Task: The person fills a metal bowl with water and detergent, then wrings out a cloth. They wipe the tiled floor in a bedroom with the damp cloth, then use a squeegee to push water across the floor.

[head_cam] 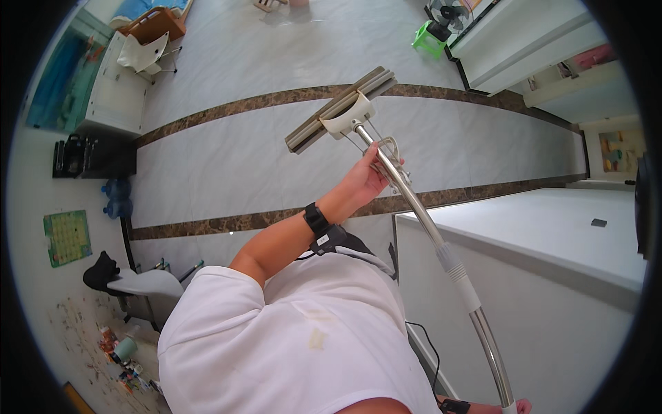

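Observation:
A sponge mop with a telescopic metal pole (421,212) slants across the view, its head raised above the floor. My left hand (364,181) is closed around the pole and its lever just below the mop's pale plastic head bracket (349,118). The long sponge head (339,111) is clamped between metal strips and points up and away from me. A white plastic collar (457,277) joins the two pole sections. At the bottom right edge, my right hand (523,406) grips the lower end of the pole, mostly cut off by the frame.
A white counter (517,212) stands close on my right, under the pole. The tiled floor (248,160) has dark marble bands. Left are a fish tank (62,77), a white chair (142,54), water bottles (118,196) and a stool (145,282). A green stool (429,40) stands at the far right.

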A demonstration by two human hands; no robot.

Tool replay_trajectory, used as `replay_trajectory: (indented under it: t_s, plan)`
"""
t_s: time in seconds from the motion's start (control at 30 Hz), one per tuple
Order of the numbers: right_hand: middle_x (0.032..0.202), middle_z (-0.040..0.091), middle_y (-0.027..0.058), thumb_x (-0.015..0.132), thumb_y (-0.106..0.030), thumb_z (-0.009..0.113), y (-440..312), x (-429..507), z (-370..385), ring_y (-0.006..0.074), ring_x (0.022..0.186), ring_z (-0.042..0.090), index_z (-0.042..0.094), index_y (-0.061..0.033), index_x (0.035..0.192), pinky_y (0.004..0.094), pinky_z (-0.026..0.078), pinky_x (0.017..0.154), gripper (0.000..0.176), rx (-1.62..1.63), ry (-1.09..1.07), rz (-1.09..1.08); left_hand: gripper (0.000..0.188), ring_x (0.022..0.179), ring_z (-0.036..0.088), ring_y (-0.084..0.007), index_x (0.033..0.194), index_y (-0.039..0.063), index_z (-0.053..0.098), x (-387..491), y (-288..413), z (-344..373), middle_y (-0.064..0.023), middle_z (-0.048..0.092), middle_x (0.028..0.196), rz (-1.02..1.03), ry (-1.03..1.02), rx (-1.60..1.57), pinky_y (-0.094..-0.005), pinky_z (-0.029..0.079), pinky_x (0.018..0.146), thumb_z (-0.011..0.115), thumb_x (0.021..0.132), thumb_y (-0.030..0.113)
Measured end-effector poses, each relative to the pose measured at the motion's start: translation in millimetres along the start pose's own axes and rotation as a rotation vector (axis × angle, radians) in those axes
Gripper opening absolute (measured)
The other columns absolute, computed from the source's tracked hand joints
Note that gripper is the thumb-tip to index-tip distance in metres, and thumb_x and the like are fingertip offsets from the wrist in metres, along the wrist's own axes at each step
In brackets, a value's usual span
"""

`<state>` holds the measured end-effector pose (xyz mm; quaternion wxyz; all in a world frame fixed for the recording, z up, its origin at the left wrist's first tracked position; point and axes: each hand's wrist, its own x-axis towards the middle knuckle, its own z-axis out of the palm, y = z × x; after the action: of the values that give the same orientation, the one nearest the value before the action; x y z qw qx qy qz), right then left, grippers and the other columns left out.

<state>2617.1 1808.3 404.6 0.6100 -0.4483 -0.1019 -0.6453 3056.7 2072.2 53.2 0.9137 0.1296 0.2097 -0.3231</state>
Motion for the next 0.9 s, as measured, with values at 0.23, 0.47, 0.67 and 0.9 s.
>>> replay_trajectory:
  t_s: [0.23,0.47,0.67,0.9]
  plan:
    - [0.056,0.053,-0.0164,0.095,-0.032,0.065,155,42,75,0.0001,0.047,0.056,0.05,-0.0257,0.072,0.0244,0.048,0.066,0.028,0.687,-0.057,-0.073,0.04,0.123,0.066,-0.0333,0.118,0.01,0.064,192,21,68,-0.0153,0.072,0.119,-0.074,-0.095,0.065,-0.047,0.057,0.101,0.054,0.107,0.048]
    - [0.042,0.043,-0.0099,0.081,-0.02,0.052,289,96,110,0.0073,0.039,0.043,0.035,-0.0209,0.053,0.0231,0.042,0.074,0.033,0.031,-0.105,-0.006,0.057,0.122,0.066,-0.0342,0.139,0.007,0.059,415,26,125,-0.0191,0.067,0.135,-0.444,0.001,0.014,-0.0461,0.053,0.104,0.051,0.107,0.052]
    - [0.043,0.041,-0.0073,0.08,-0.019,0.052,406,168,131,0.0065,0.036,0.04,0.033,-0.0197,0.053,0.0195,0.039,0.065,0.033,-0.059,0.094,-0.174,0.068,0.119,0.065,-0.0341,0.145,0.004,0.054,579,-12,201,-0.0222,0.064,0.136,-0.959,0.11,0.545,-0.0492,0.053,0.104,0.051,0.104,0.059]
    - [0.048,0.039,-0.0021,0.083,-0.011,0.052,549,242,34,0.0127,0.041,0.036,0.038,-0.0164,0.062,0.0309,0.037,0.076,0.026,-0.352,0.185,-0.33,0.054,0.117,0.065,-0.0292,0.135,0.005,0.063,767,-103,266,-0.0142,0.067,0.134,-0.718,-0.076,1.332,-0.0488,0.054,0.098,0.046,0.107,0.048]
